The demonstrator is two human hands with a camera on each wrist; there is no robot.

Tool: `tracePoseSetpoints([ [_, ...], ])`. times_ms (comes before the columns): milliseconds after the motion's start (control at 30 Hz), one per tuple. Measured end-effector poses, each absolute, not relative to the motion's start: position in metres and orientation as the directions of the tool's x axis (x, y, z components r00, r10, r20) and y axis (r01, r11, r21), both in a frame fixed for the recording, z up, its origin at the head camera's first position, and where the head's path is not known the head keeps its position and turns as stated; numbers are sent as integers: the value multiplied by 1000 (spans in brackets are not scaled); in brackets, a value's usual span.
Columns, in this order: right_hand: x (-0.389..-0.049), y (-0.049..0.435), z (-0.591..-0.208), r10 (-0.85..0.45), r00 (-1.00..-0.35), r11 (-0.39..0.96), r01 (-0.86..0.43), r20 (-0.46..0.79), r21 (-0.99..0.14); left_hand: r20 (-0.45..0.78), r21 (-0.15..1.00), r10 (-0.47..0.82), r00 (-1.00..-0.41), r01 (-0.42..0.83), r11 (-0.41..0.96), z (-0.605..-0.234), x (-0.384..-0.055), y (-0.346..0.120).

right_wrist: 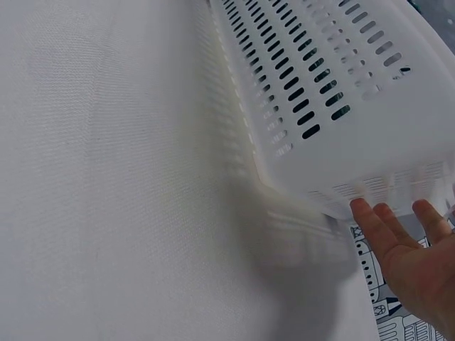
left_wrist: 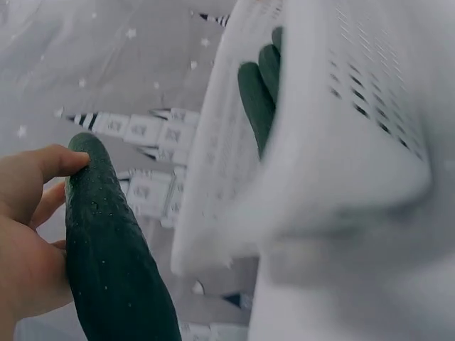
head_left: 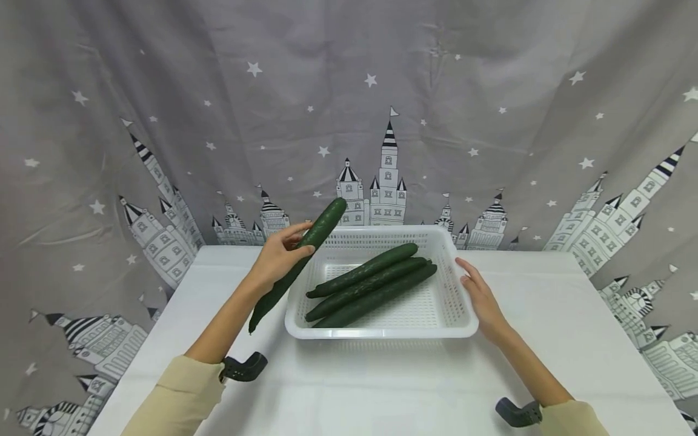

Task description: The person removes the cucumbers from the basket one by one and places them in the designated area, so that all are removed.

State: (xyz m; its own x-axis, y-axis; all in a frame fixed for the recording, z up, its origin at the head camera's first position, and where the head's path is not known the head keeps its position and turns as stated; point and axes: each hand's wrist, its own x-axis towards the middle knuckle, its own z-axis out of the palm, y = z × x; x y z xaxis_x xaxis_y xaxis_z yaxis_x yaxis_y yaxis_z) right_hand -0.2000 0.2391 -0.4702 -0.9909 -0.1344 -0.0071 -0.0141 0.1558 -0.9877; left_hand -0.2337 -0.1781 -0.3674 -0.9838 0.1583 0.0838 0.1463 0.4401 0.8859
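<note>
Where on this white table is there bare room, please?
Bare table: right of the basket, beyond the right hand; and nearer, between the wrist cameras. Inside, the near right corner is free; three cucumbers crowd the middle and near left. The cucumber in the left hand crowds the basket's left side.

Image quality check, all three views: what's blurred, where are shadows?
Head: sharp overall, faint shadows on the white table around the basket. Left wrist: the basket's near side is badly blurred, the held cucumber fairly crisp. Right wrist: a soft-edged shadow on the table near the basket's corner; the right hand is reasonably clear.
</note>
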Motion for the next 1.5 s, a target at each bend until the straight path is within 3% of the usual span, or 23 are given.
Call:
tracePoseSetpoints([
  [433, -199, 239, -471, -125, -992, 170, -6, -16, -986, -148, 919, -55, -988, -158, 362, -403, -216, -227],
  [1500, -197, 237, -469, -143, -990, 165, -19, -5, -986, -196, 882, -167, -966, -248, 400, -479, -218, -252],
])
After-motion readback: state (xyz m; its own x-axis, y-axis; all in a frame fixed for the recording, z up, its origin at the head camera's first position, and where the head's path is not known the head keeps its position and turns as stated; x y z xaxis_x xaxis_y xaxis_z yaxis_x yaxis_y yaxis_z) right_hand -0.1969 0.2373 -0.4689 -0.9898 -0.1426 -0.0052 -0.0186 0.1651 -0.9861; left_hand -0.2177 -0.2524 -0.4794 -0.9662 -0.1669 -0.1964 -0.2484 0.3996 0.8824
